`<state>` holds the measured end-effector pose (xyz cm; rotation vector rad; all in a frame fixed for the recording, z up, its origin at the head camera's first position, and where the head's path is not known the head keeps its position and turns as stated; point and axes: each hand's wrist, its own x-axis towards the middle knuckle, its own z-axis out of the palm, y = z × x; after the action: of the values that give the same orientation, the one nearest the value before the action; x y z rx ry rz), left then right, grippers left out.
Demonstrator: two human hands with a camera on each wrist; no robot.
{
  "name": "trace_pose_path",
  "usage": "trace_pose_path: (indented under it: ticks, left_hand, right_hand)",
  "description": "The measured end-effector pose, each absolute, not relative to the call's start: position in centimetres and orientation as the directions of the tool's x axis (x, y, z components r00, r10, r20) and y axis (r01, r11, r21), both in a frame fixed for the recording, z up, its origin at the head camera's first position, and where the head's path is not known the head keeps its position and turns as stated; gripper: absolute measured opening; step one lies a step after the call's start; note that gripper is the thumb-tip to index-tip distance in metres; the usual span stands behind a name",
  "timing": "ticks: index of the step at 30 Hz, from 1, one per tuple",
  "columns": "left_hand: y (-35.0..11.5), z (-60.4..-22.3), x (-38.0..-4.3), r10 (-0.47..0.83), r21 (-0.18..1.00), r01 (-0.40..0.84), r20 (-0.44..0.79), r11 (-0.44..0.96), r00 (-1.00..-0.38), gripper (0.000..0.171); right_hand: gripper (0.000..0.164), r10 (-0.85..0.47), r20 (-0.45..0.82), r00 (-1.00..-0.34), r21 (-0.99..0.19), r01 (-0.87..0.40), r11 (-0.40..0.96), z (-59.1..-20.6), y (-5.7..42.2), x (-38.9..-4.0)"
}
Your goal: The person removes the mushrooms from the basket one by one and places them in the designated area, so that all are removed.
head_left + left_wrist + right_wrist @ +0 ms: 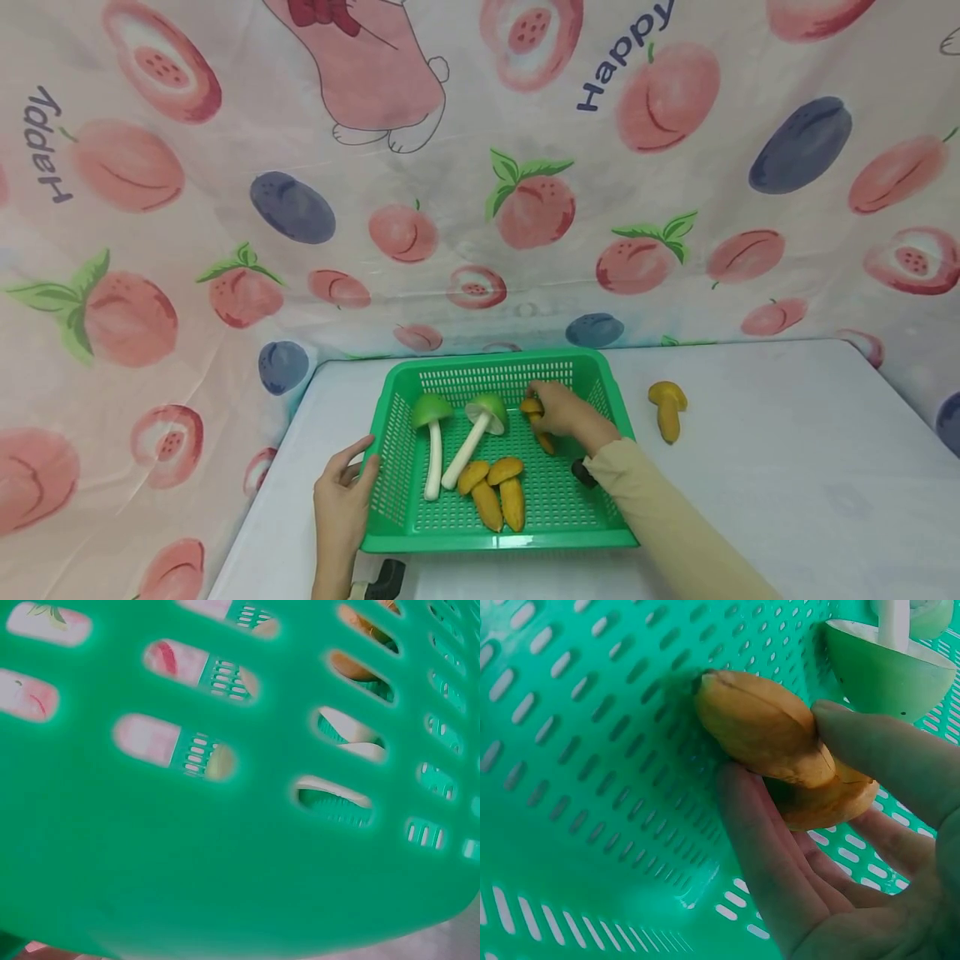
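Observation:
My right hand [564, 410] reaches inside the green plastic basket [498, 543] and pinches a yellow-brown toy mushroom [761, 727] between thumb and fingers, close to the perforated wall. In the head view that mushroom slants, cap up and stem toward the basket floor. My left hand [341, 496] is at the basket's left side, its fingertips and thumb touching the rim. Two green-capped mushrooms with long white stems, one at the left [432, 450] and one beside it [476, 437], lie in the basket. Two yellow-brown mushrooms [512, 496] lie side by side near its front.
Another yellow-brown mushroom [667, 412] lies on the white table [787, 467] to the right of the basket. A fruit-printed cloth [465, 192] hangs behind and to the left. The basket's slotted wall [187, 862] fills the left wrist view.

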<state>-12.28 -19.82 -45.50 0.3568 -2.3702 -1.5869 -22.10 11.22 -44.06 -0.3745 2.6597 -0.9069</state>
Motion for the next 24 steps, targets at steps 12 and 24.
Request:
trace_pose_path:
  ticks: [12, 24]
  left_hand:
    - [-19.71, -45.3, -12.25, -0.347, 0.931, -0.052, 0.083, 0.362, -0.934, 0.032]
    - [-19.7, -45.36, -12.19, -0.349, 0.936, -0.041, 0.089, 0.348, -0.933, 0.033]
  right_hand:
    - [0.041, -0.329, -0.211, -0.921, -0.619, -0.134, 0.774, -43.94, 11.21, -22.09]
    - [0.045, -0.32, -0.203, -0.925, -0.638, -0.123, 0.76, -43.64, 11.35, -22.0]
